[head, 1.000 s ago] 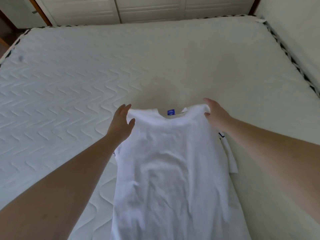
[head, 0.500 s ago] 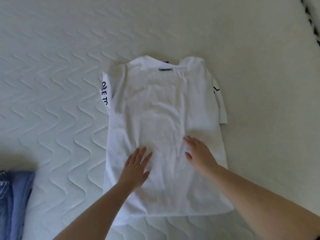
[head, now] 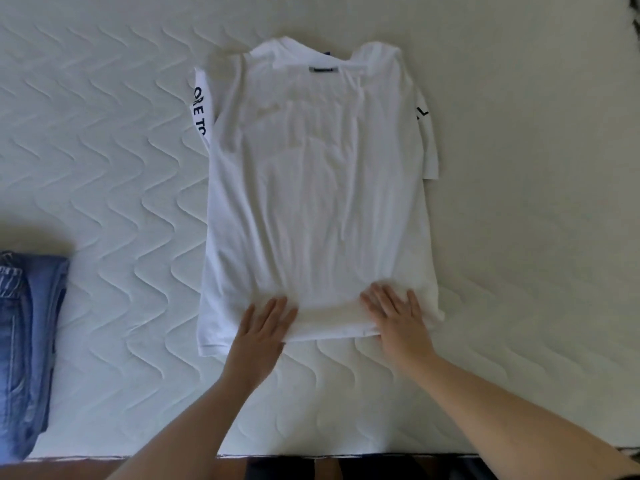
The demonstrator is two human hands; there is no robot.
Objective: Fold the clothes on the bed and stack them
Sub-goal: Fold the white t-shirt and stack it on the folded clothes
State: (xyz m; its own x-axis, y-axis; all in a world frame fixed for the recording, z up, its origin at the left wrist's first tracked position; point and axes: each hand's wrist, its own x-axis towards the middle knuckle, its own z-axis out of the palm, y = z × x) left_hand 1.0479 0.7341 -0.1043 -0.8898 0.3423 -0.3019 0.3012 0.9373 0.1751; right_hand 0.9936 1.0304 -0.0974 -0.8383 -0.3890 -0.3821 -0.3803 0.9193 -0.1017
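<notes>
White cotton T-shirt (head: 311, 188) laid flat at the centre of the frame on a quilted mattress (head: 114, 161), collar toward the top edge, hem toward the bottom. Its long axis runs from the upper centre of the frame down to the hands, so nearly all of the garment lies beyond the fingertips. One sleeve (head: 201, 109), printed with dark letters, shows at the shirt's left edge; the other sleeve (head: 427, 140) shows at its right edge with only a trace of print visible.

Left hand (head: 261, 332) rests palm-down on the hem, left of centre, fingers straight and spread; nothing is gripped. Right hand (head: 398, 318) lies likewise on the hem, right of centre, fingers extended and flat, pinching nothing. Fabric bunches slightly between the two hands. Each hand sits just inside its own side edge of the shirt, the left nearer the lettered sleeve, the right nearer the other.

Count: one T-shirt, two sleeves, two hands, one pair of folded blue jeans (head: 26, 344) at the lower left of the frame, well apart from the shirt. The jeans probably mark the stack's place.

Judgement: the shirt appears smoothed but not yet folded. A lengthwise fold would likely bring each sleeve inward across the long axis.
</notes>
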